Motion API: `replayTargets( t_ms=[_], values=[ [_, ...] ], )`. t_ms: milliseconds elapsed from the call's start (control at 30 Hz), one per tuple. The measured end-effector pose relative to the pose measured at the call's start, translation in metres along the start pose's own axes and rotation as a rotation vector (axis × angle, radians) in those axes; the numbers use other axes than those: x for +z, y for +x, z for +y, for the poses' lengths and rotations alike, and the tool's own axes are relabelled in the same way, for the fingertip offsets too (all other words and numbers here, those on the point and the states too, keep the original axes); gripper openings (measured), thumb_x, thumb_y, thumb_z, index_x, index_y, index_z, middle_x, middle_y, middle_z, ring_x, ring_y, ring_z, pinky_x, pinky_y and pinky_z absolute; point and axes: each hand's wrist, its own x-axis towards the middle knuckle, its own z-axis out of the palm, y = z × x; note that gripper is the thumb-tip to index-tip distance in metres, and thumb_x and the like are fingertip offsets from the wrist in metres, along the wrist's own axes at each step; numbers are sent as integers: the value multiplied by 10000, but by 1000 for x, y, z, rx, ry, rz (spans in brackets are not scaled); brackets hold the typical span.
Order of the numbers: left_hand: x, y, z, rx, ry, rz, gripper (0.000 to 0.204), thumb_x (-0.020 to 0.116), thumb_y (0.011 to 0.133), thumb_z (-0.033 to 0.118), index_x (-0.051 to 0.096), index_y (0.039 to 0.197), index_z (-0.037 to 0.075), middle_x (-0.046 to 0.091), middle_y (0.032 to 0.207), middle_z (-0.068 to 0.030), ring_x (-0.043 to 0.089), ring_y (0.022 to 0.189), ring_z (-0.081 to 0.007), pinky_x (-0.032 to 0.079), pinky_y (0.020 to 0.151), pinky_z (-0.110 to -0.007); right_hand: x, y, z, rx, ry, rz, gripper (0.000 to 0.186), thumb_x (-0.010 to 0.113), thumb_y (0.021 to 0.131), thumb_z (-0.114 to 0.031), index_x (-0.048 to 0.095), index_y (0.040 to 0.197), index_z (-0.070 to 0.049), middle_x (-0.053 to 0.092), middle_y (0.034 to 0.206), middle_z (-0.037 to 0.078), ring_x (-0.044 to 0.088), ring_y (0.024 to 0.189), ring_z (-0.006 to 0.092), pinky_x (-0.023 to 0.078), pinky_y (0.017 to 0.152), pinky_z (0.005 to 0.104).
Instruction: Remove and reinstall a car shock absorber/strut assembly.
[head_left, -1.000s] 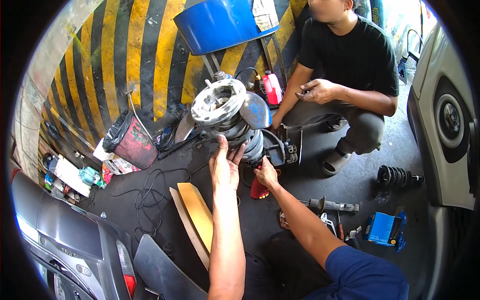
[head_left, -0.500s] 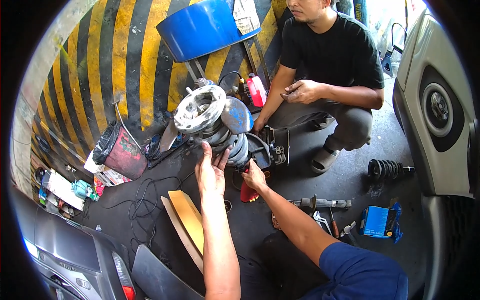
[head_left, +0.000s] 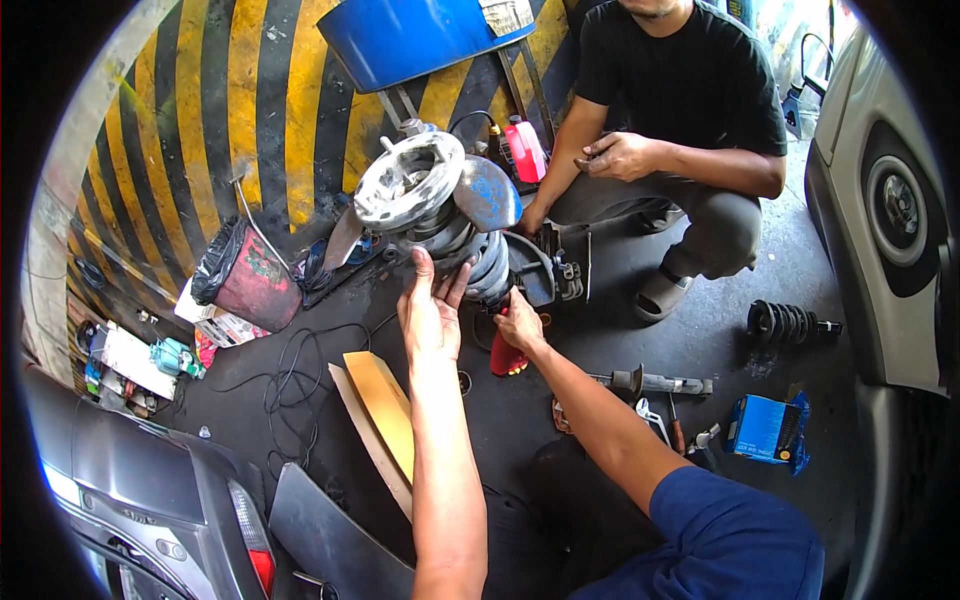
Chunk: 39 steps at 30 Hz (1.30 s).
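L hand (head_left: 432,310): thumb and fingers apart, palm turned up at lower L of the coil spring (head_left: 490,262); fingertips at or just beside the coils, contact not certain. R hand (head_left: 520,322): fingers curled in near the spring's low end, just above a red item (head_left: 507,358); what is in the grip, if anything, is hidden — can't tell.

Spring pos.: tilted, ahead of the person, under the worn white ring (head_left: 410,180) and next to the scuffed blue plate (head_left: 488,192).

Risks (judgement only):
1. Spring slip/release. If it's under load & seated off-centre, coils could jump sideways; L fingers are closest, so pinch or strike likely there.
2. Ring or plate shifting w/ L hand beneath — cause: poor seating, or support from open fingers only, no wrap.
3. R hand crowded betw. coil end & red item; a sudden turn or drop could trap knuckles.
4. Co-worker's lowered hand (head_left: 533,218) is near the metalwork, prob. within reach of anything that springs loose.
5. Footing: loose black cable (head_left: 290,370) on floor to the L, shock absorber (head_left: 660,383) and screwdriver (head_left: 677,435) to the R; stepping back in a hurry = trip.
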Motion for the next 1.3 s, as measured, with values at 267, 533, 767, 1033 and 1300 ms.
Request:
replayTargets(
  t_ms=[267, 533, 767, 1033, 1300],
  values=[
    [2, 1, -2, 8, -37, 46, 528, 625, 888, 320, 484, 1202, -80, 564, 1183, -161, 619, 989, -271, 563, 866, -355, -2, 15, 17, -4, -18, -112, 859, 598, 786, -380, 135, 1478, -172, 589, 1072, 337, 597, 995, 461, 472, 878, 484],
    [-2, 1, -1, 17, -26, 43, 520, 619, 892, 325, 488, 1187, -83, 569, 1158, -157, 607, 996, -260, 564, 867, -353, -1, 22, 19, 31, -93, -261, 904, 560, 793, -467, 68, 1494, -177, 555, 1149, 343, 580, 1030, 472, 458, 911, 463],
    [2, 2, -3, 16, -14, 49, 539, 621, 890, 335, 482, 1184, -94, 561, 1160, -155, 599, 1005, -260, 560, 875, -357, -8, 23, 19, 36, -115, -278, 886, 545, 800, -489, 90, 1493, -177, 573, 1117, 338, 584, 1024, 466, 461, 906, 465],
    [2, 1, -2, 17, -20, 46, 547, 617, 892, 339, 477, 1188, -98, 559, 1167, -159, 602, 1010, -268, 558, 882, -356, -8, 19, 16, 49, -116, -264, 866, 549, 795, -485, 135, 1488, -172, 574, 1117, 334, 585, 1029, 457, 465, 903, 460],
    [0, 1, -2, 29, -26, 56, 552, 610, 898, 330, 461, 1196, -109, 561, 1162, -167, 618, 992, -285, 566, 865, -352, -5, 19, 15, 45, -66, -265, 863, 565, 783, -454, 149, 1484, -172, 568, 1133, 330, 579, 1047, 449, 459, 914, 460]
  ],
)
